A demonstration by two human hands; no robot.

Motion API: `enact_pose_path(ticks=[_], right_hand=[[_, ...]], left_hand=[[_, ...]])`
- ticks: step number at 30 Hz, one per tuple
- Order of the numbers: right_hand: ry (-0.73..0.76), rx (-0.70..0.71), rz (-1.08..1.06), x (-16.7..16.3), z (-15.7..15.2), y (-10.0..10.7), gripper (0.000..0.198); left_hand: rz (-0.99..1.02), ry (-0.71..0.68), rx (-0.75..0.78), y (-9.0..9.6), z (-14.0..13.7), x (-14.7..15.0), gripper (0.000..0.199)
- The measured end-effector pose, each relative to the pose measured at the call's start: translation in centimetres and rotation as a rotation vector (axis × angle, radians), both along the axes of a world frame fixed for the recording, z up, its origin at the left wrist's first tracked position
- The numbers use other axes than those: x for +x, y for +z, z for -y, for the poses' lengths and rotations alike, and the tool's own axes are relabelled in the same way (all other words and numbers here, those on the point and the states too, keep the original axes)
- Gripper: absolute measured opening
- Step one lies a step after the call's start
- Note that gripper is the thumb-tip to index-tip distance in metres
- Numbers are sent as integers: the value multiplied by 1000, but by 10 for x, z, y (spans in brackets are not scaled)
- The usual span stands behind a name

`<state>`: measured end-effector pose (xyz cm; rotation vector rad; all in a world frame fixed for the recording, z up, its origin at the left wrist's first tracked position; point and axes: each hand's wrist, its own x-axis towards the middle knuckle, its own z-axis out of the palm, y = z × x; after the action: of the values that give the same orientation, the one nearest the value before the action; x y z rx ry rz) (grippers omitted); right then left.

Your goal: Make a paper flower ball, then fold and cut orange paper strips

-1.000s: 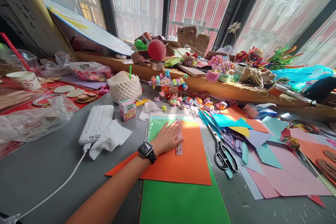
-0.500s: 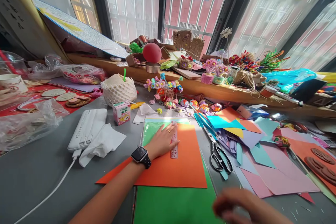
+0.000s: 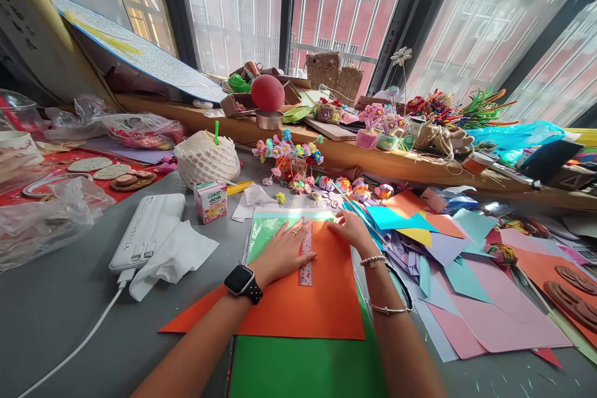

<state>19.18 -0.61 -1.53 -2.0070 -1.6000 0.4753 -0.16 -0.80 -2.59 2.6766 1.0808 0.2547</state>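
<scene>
My left hand (image 3: pixel 282 252) lies flat with fingers stretched on the orange paper (image 3: pixel 298 314), pressing down a narrow clear ruler with a pink pattern (image 3: pixel 306 267). The ruler stands lengthwise, pointing away from me. At the paper's far right edge my right hand (image 3: pixel 349 229) is bent inward, thumb and fingers closed on the orange sheet there; the exact fingertip contact is small. Beneath the sheet lies a green sheet (image 3: pixel 298 367) in a clear sleeve. My right forearm covers most of the scissors, leaving part of a black handle (image 3: pixel 405 286) showing.
Coloured paper sheets and offcuts (image 3: pixel 494 311) spread over the right side. On the left are a white power bank (image 3: pixel 149 230) with a cable, a crumpled tissue (image 3: pixel 175 258), a small drink carton (image 3: pixel 211 202) and a netted coconut (image 3: pixel 208 158). Crocheted flowers (image 3: pixel 291 158) stand behind.
My right hand has come up from the lower right to the orange paper's far right edge, its forearm now over the scissors. My left hand stays on the ruler. The view shifted slightly.
</scene>
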Motion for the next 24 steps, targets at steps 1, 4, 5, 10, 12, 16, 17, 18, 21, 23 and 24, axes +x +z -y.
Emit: enact_pose_path(ticks=[1, 4, 5, 10, 12, 16, 17, 18, 21, 23, 24], right_hand=[[-19, -3, -23, 2, 1, 0, 34], [-63, -6, -109, 5, 8, -1, 47], [-75, 0, -152, 5, 12, -2, 53], [-182, 58, -500, 0, 32, -12, 77], [-225, 82, -533, -2, 38, -16, 83], [-200, 113, -630, -5, 43, -21, 74], [-174, 106, -666, -5, 44, -22, 67], [-143, 92, -693, -5, 45, -22, 58], [-66, 64, -685, -4, 47, -25, 34], [-56, 68, -629, -2, 47, -27, 28], [-62, 71, -600, -1, 46, -28, 27]], left_hand=[[7, -2, -1, 0, 0, 0, 67], [29, -3, -15, 0, 0, -2, 69], [36, -3, -21, 0, 0, -2, 69], [55, -4, -41, 1, 0, -2, 70], [53, -8, -45, 0, -1, -2, 71], [55, -9, -41, -2, -2, -2, 72], [56, -7, -39, -3, -2, -3, 73], [55, -7, -38, -3, -2, -3, 74], [53, -12, -47, -1, -1, -3, 75], [45, -21, -70, 2, 0, -3, 80], [37, -29, -86, 4, 0, -4, 84]])
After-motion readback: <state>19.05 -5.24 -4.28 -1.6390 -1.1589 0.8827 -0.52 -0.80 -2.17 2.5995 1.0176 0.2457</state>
